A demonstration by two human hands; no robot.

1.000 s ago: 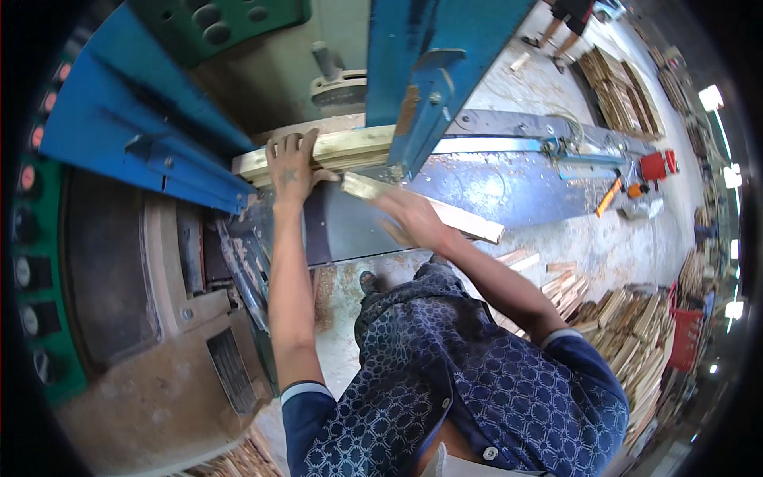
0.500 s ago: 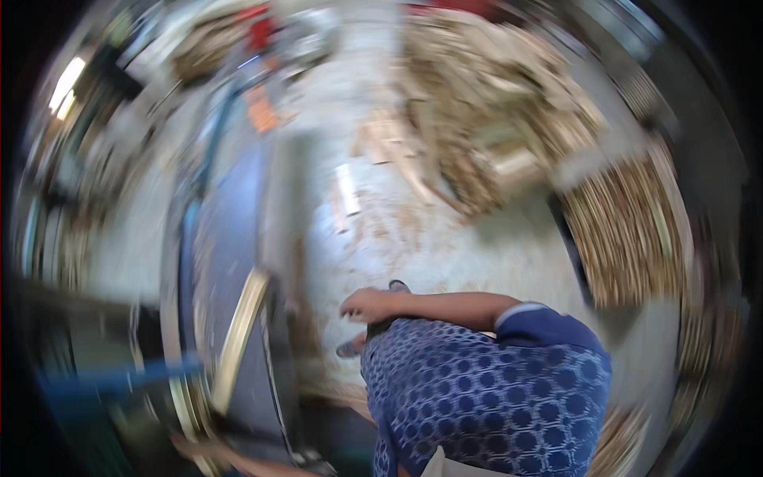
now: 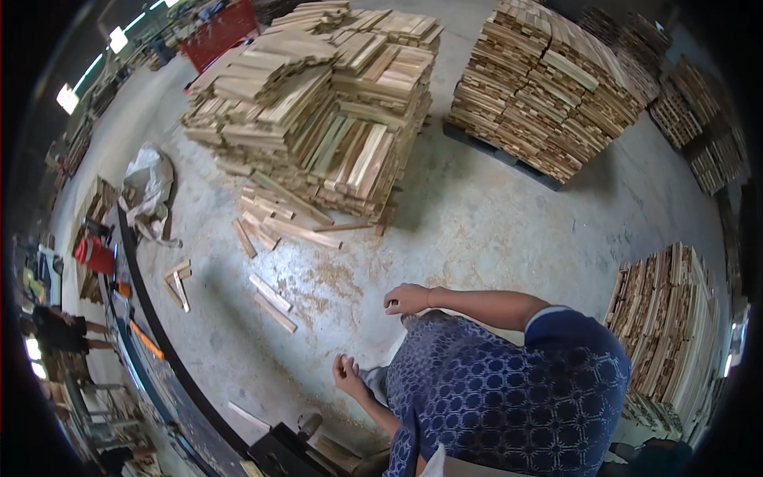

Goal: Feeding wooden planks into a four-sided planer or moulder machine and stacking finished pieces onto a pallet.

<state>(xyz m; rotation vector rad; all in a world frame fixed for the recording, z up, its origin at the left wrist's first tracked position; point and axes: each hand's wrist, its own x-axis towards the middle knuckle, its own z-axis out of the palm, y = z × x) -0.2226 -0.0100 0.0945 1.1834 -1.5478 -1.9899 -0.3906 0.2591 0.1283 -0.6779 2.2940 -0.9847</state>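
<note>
My left hand (image 3: 347, 374) hangs low beside my body, its fingers loosely bent and apart with nothing in them. My right hand (image 3: 406, 299) is held out above the floor, higher in the view, fingers slightly curled and also empty. Neither touches wood. Beyond them two short boards (image 3: 272, 304) lie on the concrete, and a big irregular stack of wooden slats (image 3: 288, 111) rises ahead, with loose pieces at its foot.
A tidier stack (image 3: 540, 103) sits on a black pallet; another (image 3: 660, 326) stands at right. At left run the machine's long table (image 3: 183, 397) with an orange tool (image 3: 145, 338), a red container (image 3: 97, 254), a white sack (image 3: 149, 187) and a person in dark clothes (image 3: 60, 338).
I have turned from the blue machine toward the stacks. Both hands have let go of the boards and now hang free, the left having left the machine.
</note>
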